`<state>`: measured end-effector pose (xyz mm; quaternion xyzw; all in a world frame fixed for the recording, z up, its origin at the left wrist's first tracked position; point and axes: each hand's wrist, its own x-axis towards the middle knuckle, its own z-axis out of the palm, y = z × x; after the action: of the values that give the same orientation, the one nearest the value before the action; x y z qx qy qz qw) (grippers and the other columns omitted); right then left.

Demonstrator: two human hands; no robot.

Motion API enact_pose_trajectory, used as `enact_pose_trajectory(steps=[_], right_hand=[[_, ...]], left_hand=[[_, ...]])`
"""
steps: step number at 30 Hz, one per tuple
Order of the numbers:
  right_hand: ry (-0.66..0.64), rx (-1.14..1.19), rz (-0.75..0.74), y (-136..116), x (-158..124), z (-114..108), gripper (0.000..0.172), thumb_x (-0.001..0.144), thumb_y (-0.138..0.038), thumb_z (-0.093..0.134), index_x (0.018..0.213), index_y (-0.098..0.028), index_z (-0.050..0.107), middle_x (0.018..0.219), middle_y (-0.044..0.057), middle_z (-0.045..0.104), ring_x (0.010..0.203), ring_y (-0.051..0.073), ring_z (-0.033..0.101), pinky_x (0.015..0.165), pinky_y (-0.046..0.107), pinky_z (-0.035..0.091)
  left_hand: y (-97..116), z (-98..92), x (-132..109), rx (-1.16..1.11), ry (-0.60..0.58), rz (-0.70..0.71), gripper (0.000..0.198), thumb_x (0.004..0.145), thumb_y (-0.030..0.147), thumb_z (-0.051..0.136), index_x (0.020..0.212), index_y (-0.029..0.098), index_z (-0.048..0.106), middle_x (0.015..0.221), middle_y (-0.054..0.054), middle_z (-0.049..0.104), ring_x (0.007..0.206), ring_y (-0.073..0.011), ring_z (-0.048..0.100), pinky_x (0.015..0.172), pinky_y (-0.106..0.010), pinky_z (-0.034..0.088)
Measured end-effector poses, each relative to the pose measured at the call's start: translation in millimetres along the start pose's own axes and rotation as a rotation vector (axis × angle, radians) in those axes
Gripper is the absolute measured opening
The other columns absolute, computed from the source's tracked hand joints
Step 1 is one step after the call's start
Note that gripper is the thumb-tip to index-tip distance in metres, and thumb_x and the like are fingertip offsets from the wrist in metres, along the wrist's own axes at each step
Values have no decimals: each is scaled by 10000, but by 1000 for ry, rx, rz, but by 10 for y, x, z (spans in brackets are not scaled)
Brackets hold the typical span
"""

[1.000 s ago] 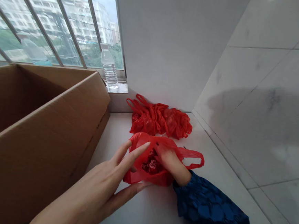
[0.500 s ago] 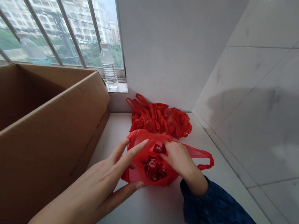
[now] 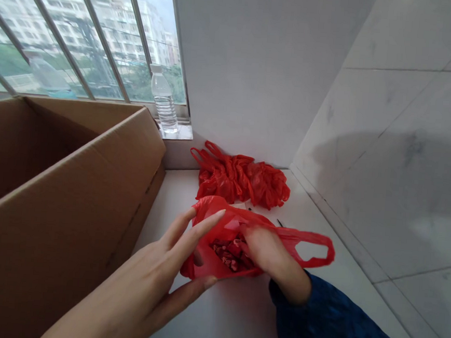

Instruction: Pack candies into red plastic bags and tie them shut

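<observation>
A thin red plastic bag point(image 3: 206, 258) lies on the white surface, its mouth facing me. Inside it are several small dark red wrapped packets point(image 3: 232, 253) with pale print. My left hand point(image 3: 163, 260) is at the bag's left side, fingers spread and stretched out, with the thumb along the near rim and the other fingers against the mouth. Coming from the right in a dark blue sleeve, my right hand point(image 3: 262, 245) reaches into the bag over the packets. Its fingertips are blurred and hidden there, so their grip does not show. One bag handle point(image 3: 315, 249) sticks out to the right.
Crumpled red plastic bags point(image 3: 240, 178) lie against the back wall. On the left stands a large open cardboard box point(image 3: 92, 179). A clear water bottle point(image 3: 164, 104) is on the sill of the barred window, and marble tiles point(image 3: 406, 152) line the right side.
My right hand has moved lower and deeper into the bag; the packet by its fingers is no longer visible. The bag's right handle has shifted right. My left hand has hardly moved.
</observation>
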<state>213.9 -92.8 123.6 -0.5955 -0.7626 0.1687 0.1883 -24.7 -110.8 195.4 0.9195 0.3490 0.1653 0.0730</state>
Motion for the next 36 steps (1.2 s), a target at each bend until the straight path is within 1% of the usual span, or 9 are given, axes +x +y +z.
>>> enact_pose_trajectory(steps=[3, 6, 9, 13, 17, 25, 29, 33, 36], right_hand=[[34, -95, -5, 56, -181, -271, 270, 949, -217, 527, 1173, -213, 679, 1104, 102, 737, 1007, 294, 691, 877, 421, 539], [275, -255, 6, 236, -469, -550, 336, 977, -305, 484, 1285, -259, 612, 1205, 85, 695, 1047, 293, 670, 877, 453, 541], [424, -448, 155, 493, -754, -717, 394, 949, -432, 501, 1253, -216, 626, 1208, 133, 689, 1029, 344, 672, 851, 510, 531], [367, -449, 444, 684, -958, -802, 398, 896, -567, 534, 1052, -245, 708, 1051, 84, 752, 890, 326, 711, 702, 449, 528], [223, -338, 550, 631, -993, -846, 394, 837, -661, 566, 765, -307, 722, 787, 24, 752, 688, 261, 696, 573, 353, 455], [183, -261, 402, 549, -966, -819, 425, 873, -589, 562, 616, -260, 639, 571, 12, 640, 493, 176, 549, 470, 287, 286], [121, -49, 157, 596, -698, -858, 477, 973, -514, 457, 604, -219, 524, 551, -23, 534, 518, 135, 481, 512, 272, 326], [380, 377, 45, 634, -336, -832, 430, 997, -522, 456, 710, -213, 544, 653, -21, 580, 633, 139, 571, 612, 260, 458], [577, 657, -50, 595, -200, -769, 348, 1010, -481, 466, 833, -207, 588, 742, 1, 639, 726, 155, 635, 700, 289, 529]], left_hand=[[12, -22, 15, -19, 2, -9, 668, 1015, 423, 474, 1597, 371, 151, 1653, -82, 235, 1247, -264, 623, 976, -350, 586], [6, -26, 28, -28, 24, -15, 654, 1018, 410, 466, 1592, 385, 154, 1645, -63, 256, 1261, -261, 610, 971, -354, 587], [-13, -13, 35, -28, 34, -30, 648, 1015, 404, 474, 1584, 400, 164, 1642, -53, 261, 1262, -254, 606, 965, -349, 587], [-39, 6, 37, -36, 28, -74, 673, 999, 416, 509, 1580, 406, 169, 1612, -74, 302, 1033, -195, 700, 873, -316, 611], [-37, -2, 49, -59, 28, -82, 679, 993, 418, 516, 1579, 399, 174, 1572, -92, 349, 818, -135, 699, 776, -290, 614], [-72, 17, 87, -73, 78, -86, 653, 985, 379, 530, 1565, 407, 231, 1556, -86, 381, 775, -123, 685, 741, -282, 603], [-185, 63, 194, -4, 199, -188, 623, 983, 396, 533, 1547, 406, 270, 1554, -87, 379, 681, -97, 639, 657, -287, 590], [-225, 42, 283, 15, 331, -289, 587, 1000, 336, 491, 1541, 408, 275, 1564, -65, 365, 746, -106, 641, 690, -294, 577], [-191, 4, 276, -63, 433, -272, 602, 996, 353, 500, 1546, 415, 264, 1573, -51, 358, 800, -122, 641, 648, -261, 557]])
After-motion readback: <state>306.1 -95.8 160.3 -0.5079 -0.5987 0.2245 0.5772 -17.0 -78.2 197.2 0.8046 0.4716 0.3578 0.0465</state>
